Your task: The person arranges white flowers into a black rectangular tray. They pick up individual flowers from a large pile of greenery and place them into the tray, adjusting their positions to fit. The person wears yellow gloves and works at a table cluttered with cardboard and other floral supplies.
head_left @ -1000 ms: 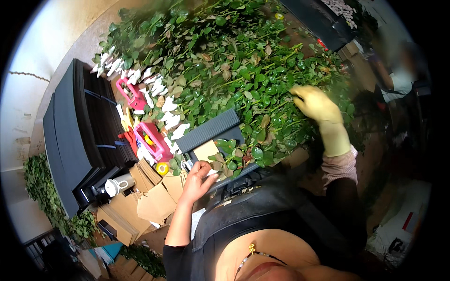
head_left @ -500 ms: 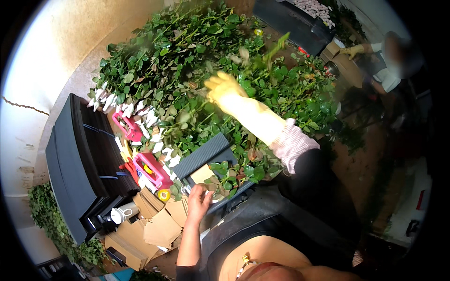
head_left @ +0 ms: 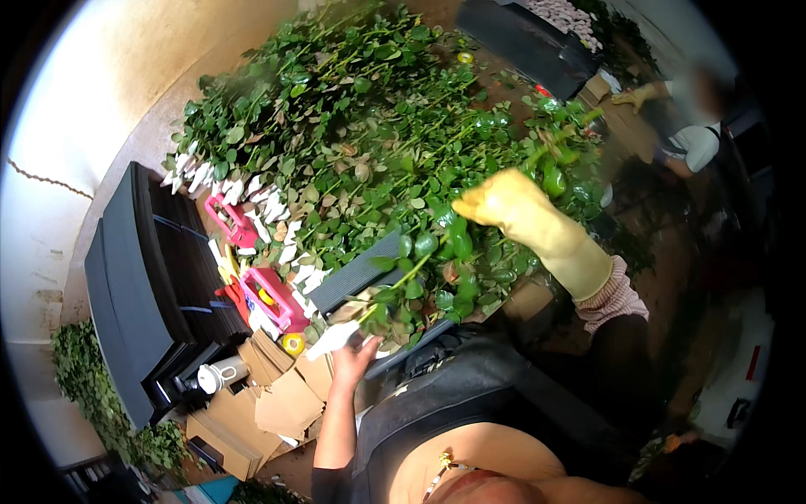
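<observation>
My right hand [head_left: 504,204], in a long yellow rubber glove, is closed on a leafy rose stem [head_left: 409,277] above the right side of the leaf pile. The stem slants down to the left and ends in a white-wrapped head [head_left: 334,338]. Beside that head is my bare left hand [head_left: 356,356], with its fingers curled at the stem's lower end. Some of its grip is hidden by the stem and leaves. A dark grey ribbed board [head_left: 357,270] lies just beyond the left hand, partly covered by leaves.
A big heap of cut rose stems [head_left: 336,109] fills the far table, white-wrapped heads on its left. Two pink plastic holders [head_left: 275,301], dark stacked sheets [head_left: 138,286], cardboard pieces [head_left: 290,407] and a white mug [head_left: 220,375] stand left. At far right, a co-worker's gloved hand [head_left: 635,98] rests near cardboard.
My right hand has moved right and nearer from over the heap, and its fingers have closed. A white-wrapped rose stem now lies across the board at my left hand.
</observation>
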The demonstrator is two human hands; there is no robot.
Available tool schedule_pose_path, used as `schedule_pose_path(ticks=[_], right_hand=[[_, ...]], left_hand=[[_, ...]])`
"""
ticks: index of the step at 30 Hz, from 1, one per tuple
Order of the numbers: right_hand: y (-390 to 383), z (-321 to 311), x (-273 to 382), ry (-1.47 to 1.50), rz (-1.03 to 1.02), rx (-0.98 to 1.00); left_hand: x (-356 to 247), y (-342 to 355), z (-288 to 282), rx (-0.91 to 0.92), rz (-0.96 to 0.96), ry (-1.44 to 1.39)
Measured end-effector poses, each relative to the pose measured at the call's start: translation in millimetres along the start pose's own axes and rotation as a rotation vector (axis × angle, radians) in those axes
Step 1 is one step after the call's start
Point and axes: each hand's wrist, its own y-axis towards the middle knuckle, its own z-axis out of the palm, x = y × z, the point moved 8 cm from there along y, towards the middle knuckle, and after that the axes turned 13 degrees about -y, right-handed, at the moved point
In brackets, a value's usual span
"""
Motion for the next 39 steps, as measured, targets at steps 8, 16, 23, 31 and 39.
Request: schedule_pose_path(ticks=[8, 16, 23, 31, 39], right_hand=[[-58, 125, 26, -0.186, 0.047, 0.905], [-54, 103, 37, -0.128, 0.208, 0.430], [-105, 145, -1, 1.457, 0.619, 0.394], [123, 95, -35, 0.417, 0.392, 0.362], [151, 267, 54, -0.092, -0.074, 1.125]], left_hand=[[-14, 3, 1, -0.054, 0.220, -0.069], [-28, 0, 4, 0.000, 0.164, 0.183], [-37, -4, 13, 0.036, 0.210, 0.210], [-46, -5, 8, 0.032, 0.284, 0.309], [-76, 9, 18, -0.018, 0.424, 0.546]])
